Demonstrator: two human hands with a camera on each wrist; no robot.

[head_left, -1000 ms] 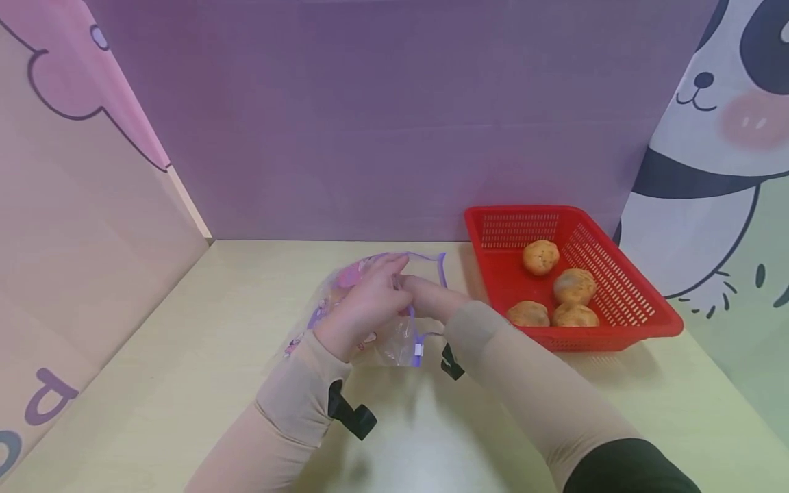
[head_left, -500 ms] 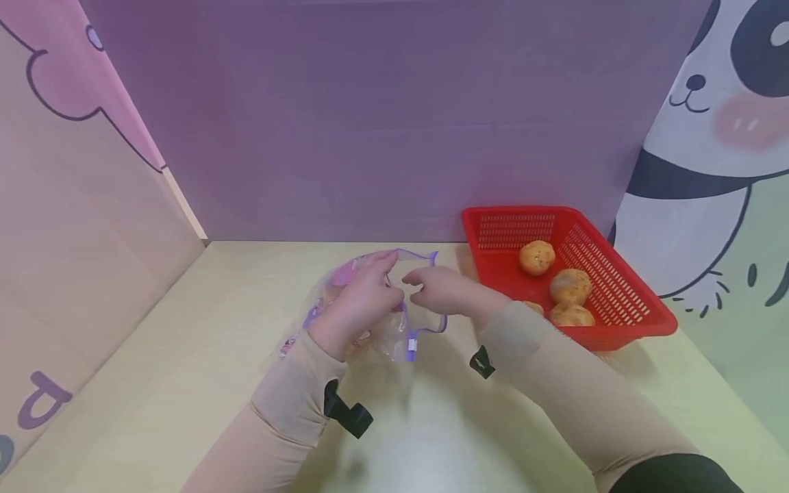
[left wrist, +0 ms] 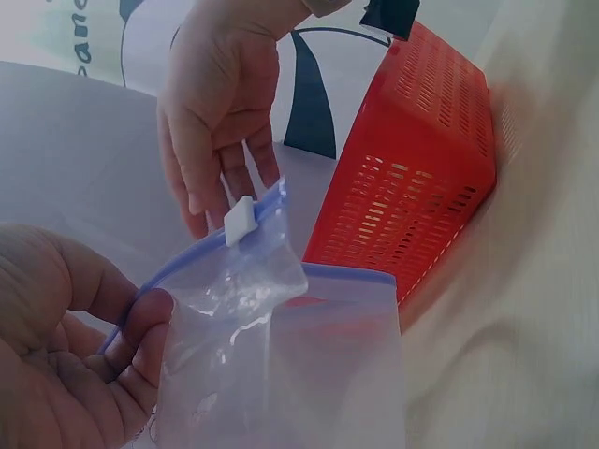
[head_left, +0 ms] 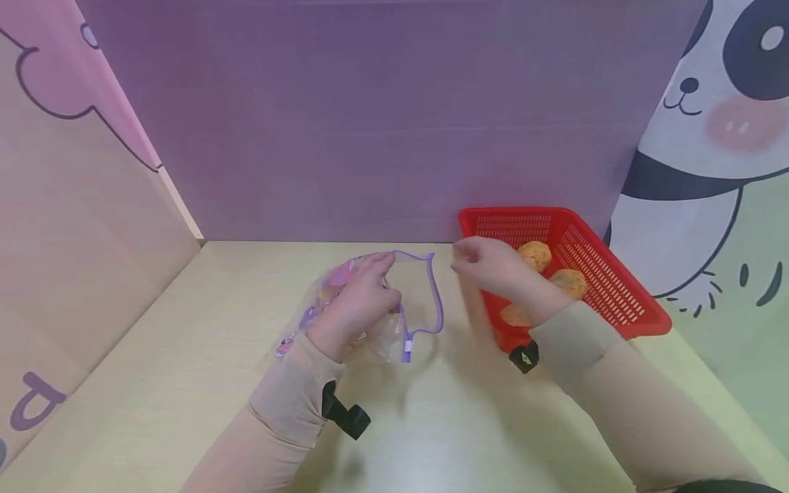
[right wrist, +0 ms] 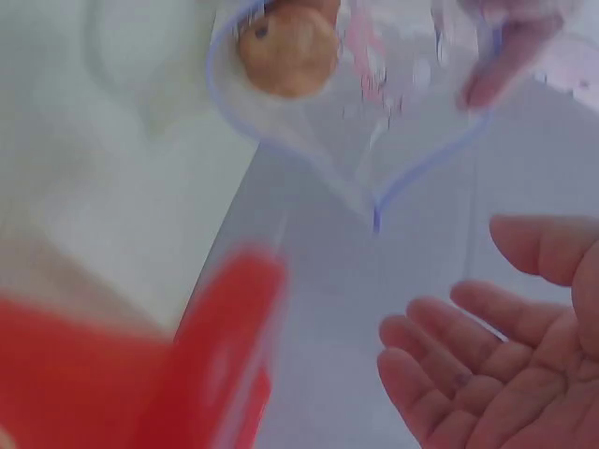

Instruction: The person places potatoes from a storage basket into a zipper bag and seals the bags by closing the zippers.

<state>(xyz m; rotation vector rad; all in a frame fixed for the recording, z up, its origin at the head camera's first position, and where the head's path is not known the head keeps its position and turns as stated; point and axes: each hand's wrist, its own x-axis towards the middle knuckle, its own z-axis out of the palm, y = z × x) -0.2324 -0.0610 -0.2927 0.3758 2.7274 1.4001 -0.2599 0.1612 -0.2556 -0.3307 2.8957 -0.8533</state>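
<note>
Left hand (head_left: pixel 359 306) pinches an edge of the slider-zip bag (head_left: pixel 420 291) on the tabletop (head_left: pixel 179 356); right hand (head_left: pixel 496 267), empty, fingers relaxed, is near the potatoes (head_left: pixel 570 281) in the red basket (head_left: pixel 616 291); slackened pinch could collapse the bag.

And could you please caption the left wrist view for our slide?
Left hand pinches an open slider bag; beyond it, right hand hangs near a red basket.

a purple panel (head_left: pixel 345 123) is standing upright behind the pale tabletop (head_left: pixel 185 349). a pink cartoon shape (head_left: pixel 68 79) is marking the left side wall (head_left: pixel 68 233); a panda print (head_left: pixel 703 150) is occupying part of the pale green right side wall (head_left: pixel 752 356). light is reflecting off the near tabletop.
</note>
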